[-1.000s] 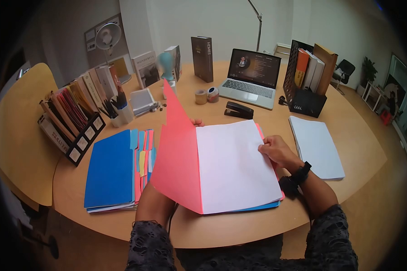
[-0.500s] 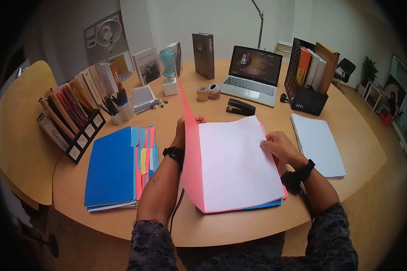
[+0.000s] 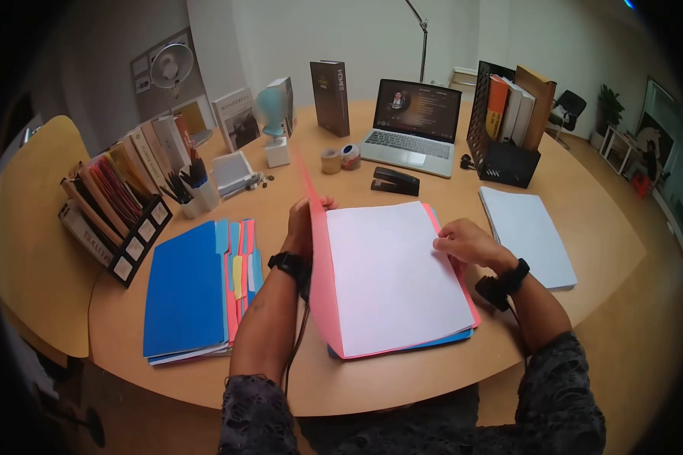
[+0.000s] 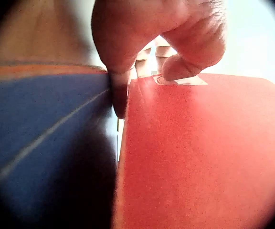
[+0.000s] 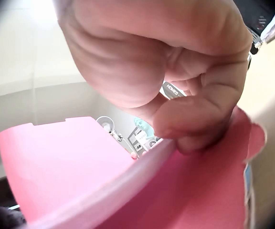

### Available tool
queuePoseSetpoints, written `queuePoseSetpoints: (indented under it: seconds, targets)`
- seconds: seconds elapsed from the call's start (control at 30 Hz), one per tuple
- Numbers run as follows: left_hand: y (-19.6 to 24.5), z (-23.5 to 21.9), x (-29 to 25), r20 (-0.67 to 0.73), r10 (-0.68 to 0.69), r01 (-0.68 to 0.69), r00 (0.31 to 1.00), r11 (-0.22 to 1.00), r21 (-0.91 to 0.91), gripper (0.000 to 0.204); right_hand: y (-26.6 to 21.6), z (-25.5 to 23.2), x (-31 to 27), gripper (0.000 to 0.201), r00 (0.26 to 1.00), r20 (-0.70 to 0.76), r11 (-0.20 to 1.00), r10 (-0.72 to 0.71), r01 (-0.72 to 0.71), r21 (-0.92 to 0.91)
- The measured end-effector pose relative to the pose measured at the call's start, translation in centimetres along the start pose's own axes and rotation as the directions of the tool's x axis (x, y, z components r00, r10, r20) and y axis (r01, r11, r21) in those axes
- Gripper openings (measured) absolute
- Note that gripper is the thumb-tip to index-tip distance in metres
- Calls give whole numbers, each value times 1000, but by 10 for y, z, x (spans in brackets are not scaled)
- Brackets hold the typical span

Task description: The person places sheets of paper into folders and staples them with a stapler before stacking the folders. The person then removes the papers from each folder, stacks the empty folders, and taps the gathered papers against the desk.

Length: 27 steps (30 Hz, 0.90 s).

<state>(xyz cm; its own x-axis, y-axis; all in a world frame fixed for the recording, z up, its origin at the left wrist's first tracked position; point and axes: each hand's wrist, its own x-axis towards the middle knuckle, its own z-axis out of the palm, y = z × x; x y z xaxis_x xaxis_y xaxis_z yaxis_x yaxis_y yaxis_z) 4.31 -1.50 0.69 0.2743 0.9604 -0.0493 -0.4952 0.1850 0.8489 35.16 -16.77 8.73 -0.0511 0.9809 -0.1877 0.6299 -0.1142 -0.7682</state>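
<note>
A pink file folder [image 3: 322, 288] lies in front of me with its left cover raised nearly upright. Inside it rests a stack of white paper [image 3: 395, 273], and a blue folder [image 3: 440, 341] shows underneath. Behind the raised cover, my left hand [image 3: 301, 224] grips the folder near its far spine end, its fingertips showing past the top edge. The left wrist view has the thumb [image 4: 180, 67] over the pink cover and a finger down along its edge. My right hand [image 3: 467, 244] pinches the paper's right edge between thumb and finger, above the pink back cover [image 5: 209, 186].
To the left lies a pile of blue and pink folders [image 3: 190, 292]; to the right, a white paper stack [image 3: 527, 235]. Beyond are a black stapler [image 3: 395, 181], tape rolls [image 3: 332, 161], a laptop [image 3: 413, 125], a pen holder [image 3: 197, 193] and file racks [image 3: 140, 239].
The pink cover has swung from leaning left to nearly upright, and my left hand and wrist have come into sight beside it. My right hand stays at the paper's right edge.
</note>
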Motion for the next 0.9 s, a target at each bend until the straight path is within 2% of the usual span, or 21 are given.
queuePoseSetpoints:
  seconds: [0.07,0.1,0.17,0.2,0.27,0.33,0.37,0.47,0.5,0.53,0.6,0.67,0.7,0.77,0.8,0.83,0.87,0.9]
  targets:
    - [-7,7,-7,-13,194,-194,981,973,-127,20,4,-12,9,33,999,2,996,-54,54,-78]
    - [0,6,-7,27,152,-147,988,981,-127,20,2,-18,15,33,998,0,995,-55,55,-78]
    - [2,8,-5,22,153,-150,988,983,-105,19,-11,-34,29,34,986,-84,965,-147,124,-230]
    - [1,9,-5,15,150,-148,989,986,-82,19,-16,-40,40,34,985,-89,966,-145,122,-226]
    - [3,15,-11,10,128,-126,992,988,-88,20,-24,-46,74,36,955,-10,894,-295,272,-355]
    - [5,21,-16,-38,72,-76,997,992,-97,21,-22,-39,118,37,911,-57,752,-409,300,-587]
    - [11,30,-24,-80,69,-72,994,997,-34,22,-18,-32,140,37,894,-76,749,-441,320,-580]
    - [-18,-17,24,-52,147,-145,988,988,50,22,-20,-11,192,38,861,-142,750,-489,332,-573]
    - [-13,-20,22,76,85,-85,994,996,-2,18,-25,-5,200,38,861,-145,753,-488,332,-569]
    - [-11,-15,19,74,81,-82,994,997,3,18,-30,2,206,37,875,-124,753,-468,322,-574]
    - [-9,-5,10,-45,131,-133,990,990,-46,15,-31,12,213,35,890,-100,757,-445,314,-572]
    - [-4,-6,10,-5,131,-131,991,991,-5,14,-32,19,216,27,928,-110,741,-357,209,-638]
    - [-2,-6,10,41,132,-133,990,991,30,13,-34,20,218,27,928,-107,742,-356,212,-636]
    - [-5,-20,22,73,118,-116,990,993,-30,13,-44,15,208,24,894,-47,761,-445,351,-546]
    - [-10,-27,27,109,108,-99,988,991,-92,13,-49,15,201,24,896,-44,761,-442,349,-547]
    - [-9,-20,21,109,104,-94,989,991,-95,13,-59,15,188,23,867,6,737,-498,427,-524]
    - [-4,-7,9,53,148,-147,988,989,-22,14,-62,17,182,22,834,48,711,-550,498,-497]
    - [-1,4,2,6,196,-196,981,979,56,15,-57,23,188,20,770,51,645,-636,568,-511]
